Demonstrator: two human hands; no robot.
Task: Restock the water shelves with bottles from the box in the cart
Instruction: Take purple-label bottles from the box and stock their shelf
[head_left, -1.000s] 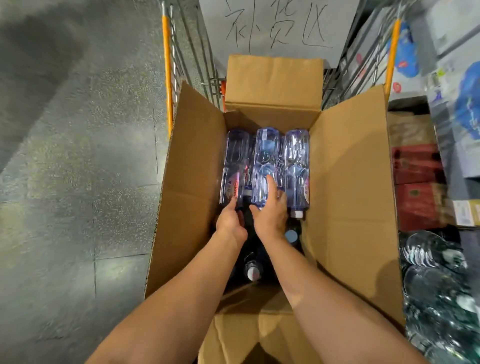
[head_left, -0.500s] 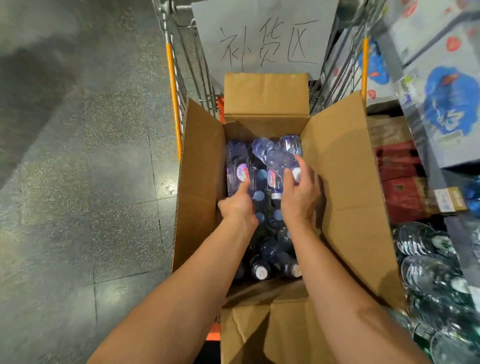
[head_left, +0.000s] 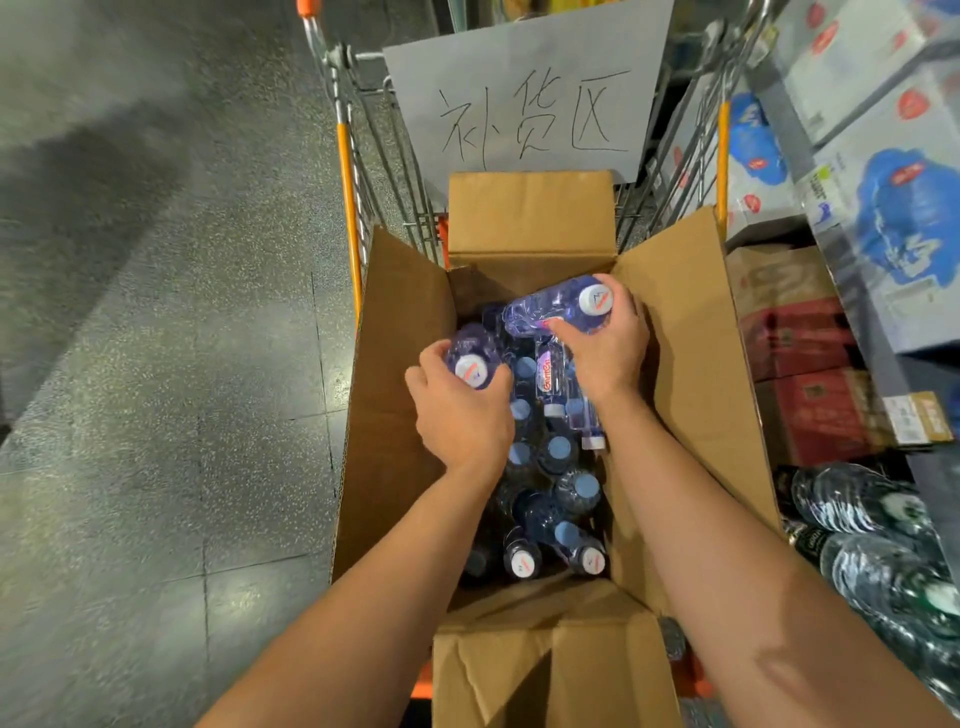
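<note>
**Cardboard box, two bottles in hand**

Cardboard flaps stand open around the box (head_left: 691, 374), which sits in the wire cart (head_left: 358, 171). We have both hands down inside it. Our left hand (head_left: 462, 410) curls round an upright bottle (head_left: 470, 358), its white cap facing up at us, long axis near vertical. Our right hand (head_left: 605, 348) grips a second bottle (head_left: 558, 309) near its neck; that one lies tilted, cap toward two o'clock, base toward eight o'clock. More bottles (head_left: 558, 499) fill the box beneath, mostly upright with caps showing. At twelve o'clock a handwritten paper sign (head_left: 524, 98) hangs on the cart.
</note>
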